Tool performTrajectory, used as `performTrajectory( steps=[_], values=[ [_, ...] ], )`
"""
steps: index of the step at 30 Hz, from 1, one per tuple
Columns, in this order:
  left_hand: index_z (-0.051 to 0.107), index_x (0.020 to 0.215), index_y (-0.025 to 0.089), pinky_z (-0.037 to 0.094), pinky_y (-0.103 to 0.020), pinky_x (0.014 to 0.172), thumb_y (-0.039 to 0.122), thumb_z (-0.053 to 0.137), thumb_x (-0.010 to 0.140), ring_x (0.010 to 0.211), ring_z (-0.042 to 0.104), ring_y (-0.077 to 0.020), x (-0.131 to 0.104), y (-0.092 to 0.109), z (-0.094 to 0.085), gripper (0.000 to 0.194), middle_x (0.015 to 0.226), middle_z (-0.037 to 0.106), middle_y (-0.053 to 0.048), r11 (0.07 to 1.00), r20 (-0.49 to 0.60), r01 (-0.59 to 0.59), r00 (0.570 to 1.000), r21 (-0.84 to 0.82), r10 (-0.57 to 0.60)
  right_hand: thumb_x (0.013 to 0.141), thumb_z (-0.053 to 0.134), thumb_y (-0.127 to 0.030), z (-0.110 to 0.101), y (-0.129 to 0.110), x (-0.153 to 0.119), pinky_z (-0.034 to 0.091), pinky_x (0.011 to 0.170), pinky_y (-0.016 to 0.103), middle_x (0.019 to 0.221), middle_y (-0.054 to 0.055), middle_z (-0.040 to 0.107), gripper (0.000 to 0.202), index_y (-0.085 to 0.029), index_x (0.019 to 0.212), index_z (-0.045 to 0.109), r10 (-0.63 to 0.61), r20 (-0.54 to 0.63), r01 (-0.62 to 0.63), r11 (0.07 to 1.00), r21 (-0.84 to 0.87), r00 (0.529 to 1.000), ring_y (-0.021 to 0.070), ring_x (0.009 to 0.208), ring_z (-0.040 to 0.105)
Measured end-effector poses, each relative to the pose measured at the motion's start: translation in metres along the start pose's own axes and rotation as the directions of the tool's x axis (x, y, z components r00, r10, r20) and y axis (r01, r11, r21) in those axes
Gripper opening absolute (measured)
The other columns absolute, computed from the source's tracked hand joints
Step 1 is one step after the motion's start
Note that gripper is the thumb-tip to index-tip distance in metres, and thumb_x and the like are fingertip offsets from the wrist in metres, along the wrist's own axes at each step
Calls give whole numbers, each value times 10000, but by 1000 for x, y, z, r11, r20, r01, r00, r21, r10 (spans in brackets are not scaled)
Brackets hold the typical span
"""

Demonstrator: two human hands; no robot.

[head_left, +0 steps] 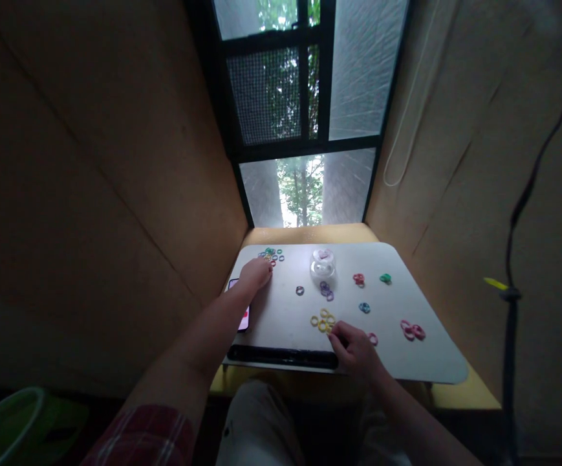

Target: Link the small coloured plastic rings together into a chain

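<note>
My left hand (257,273) reaches to the far left of the white table (281,327), its fingers curled at the edge of a pile of mixed small coloured rings (275,257). A red ring shows right by its fingertips; what the fingers hold, if anything, is hidden. Near the front edge, my right hand (356,349) is closed in a pinch on a yellow ring at the border of a group of yellow rings (323,326). Purple rings (324,288) and a dark grey ring (300,291) lie farther back, between the two hands.
A clear round jar (323,264) stands at the back. Separate groups of red (359,279), green (385,278), blue (365,307) and pink rings (412,331) lie to the right. A phone (244,320) is under my left forearm; a black bar (282,356) runs along the front edge.
</note>
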State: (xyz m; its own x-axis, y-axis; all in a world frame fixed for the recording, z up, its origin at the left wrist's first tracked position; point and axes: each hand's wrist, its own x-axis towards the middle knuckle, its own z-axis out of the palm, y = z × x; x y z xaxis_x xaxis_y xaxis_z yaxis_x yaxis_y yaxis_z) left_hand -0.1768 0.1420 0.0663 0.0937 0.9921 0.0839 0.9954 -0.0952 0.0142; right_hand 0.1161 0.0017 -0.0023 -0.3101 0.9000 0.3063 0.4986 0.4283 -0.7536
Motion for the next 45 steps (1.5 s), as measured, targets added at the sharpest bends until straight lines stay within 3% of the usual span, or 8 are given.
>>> performTrajectory(
  steps=[7, 14, 21, 25, 27, 34, 39, 45],
  values=[
    [696, 1033, 222, 456, -279, 832, 358, 521, 846, 947, 605, -218, 3, -3, -3, 290, 1078, 658, -100, 999, -60, 39, 997, 6, -38, 846, 484, -288, 2, 4, 0, 349, 553, 247, 597, -20, 517, 188, -209, 675, 489, -13, -6, 13, 1000, 11, 1000, 132, 567, 483],
    [735, 848, 194, 458, -296, 835, 311, 475, 865, 934, 624, -229, 3, -1, -3, 286, 964, 698, -122, 998, -18, 45, 999, 33, -45, 856, 472, -291, 2, 3, 0, 346, 553, 249, 599, -19, 517, 190, -208, 686, 486, -7, 1, 6, 1000, 8, 1000, 132, 566, 481],
    [690, 959, 155, 458, -319, 847, 249, 480, 863, 1011, 591, -248, -7, 10, -8, 249, 1076, 656, -151, 999, -92, 46, 995, 1, -45, 867, 465, -292, 2, 0, 0, 350, 557, 247, 604, -22, 518, 201, -210, 685, 485, -19, -22, 19, 1000, -2, 1000, 136, 571, 495],
    [652, 944, 178, 463, -288, 782, 254, 486, 863, 924, 612, -210, -35, 33, -18, 200, 1004, 675, -95, 996, -139, 8, 990, -86, -20, 867, 473, -288, 2, -2, 0, 355, 553, 247, 607, -19, 527, 200, -210, 683, 484, -15, -39, 15, 1000, 7, 999, 136, 573, 492],
    [630, 932, 197, 456, -282, 704, 269, 486, 865, 803, 619, -189, -61, 50, -18, 175, 890, 685, -62, 959, -156, -61, 988, -275, 18, 866, 478, -285, 3, -2, -1, 367, 560, 248, 628, -15, 547, 167, -208, 720, 505, -15, -55, 17, 999, 34, 998, 138, 584, 503],
    [593, 842, 225, 446, -255, 657, 295, 498, 863, 716, 607, -144, -142, 119, 12, 119, 793, 673, -16, 769, -158, -151, 985, -621, 66, 866, 497, -300, 5, -1, 0, 419, 586, 249, 740, -1, 615, 249, -186, 1081, 547, -6, -86, 23, 980, 199, 996, 142, 614, 550],
    [574, 835, 226, 446, -256, 654, 304, 502, 865, 701, 602, -133, -149, 141, 35, 110, 783, 665, -3, 673, -113, -72, 993, -737, -17, 886, 470, -298, 2, -5, -1, 450, 672, 274, 802, 32, 658, 190, -183, 934, 613, -19, -63, 32, 979, 200, 998, 165, 719, 595],
    [560, 861, 230, 422, -262, 658, 324, 491, 889, 704, 598, -145, -151, 144, 47, 120, 792, 664, -6, 665, -101, -57, 994, -745, -29, 869, 483, -279, 3, -4, -1, 446, 671, 277, 762, 29, 664, 188, -181, 820, 636, -48, -71, 59, 985, 162, 996, 168, 704, 588]
  ],
)
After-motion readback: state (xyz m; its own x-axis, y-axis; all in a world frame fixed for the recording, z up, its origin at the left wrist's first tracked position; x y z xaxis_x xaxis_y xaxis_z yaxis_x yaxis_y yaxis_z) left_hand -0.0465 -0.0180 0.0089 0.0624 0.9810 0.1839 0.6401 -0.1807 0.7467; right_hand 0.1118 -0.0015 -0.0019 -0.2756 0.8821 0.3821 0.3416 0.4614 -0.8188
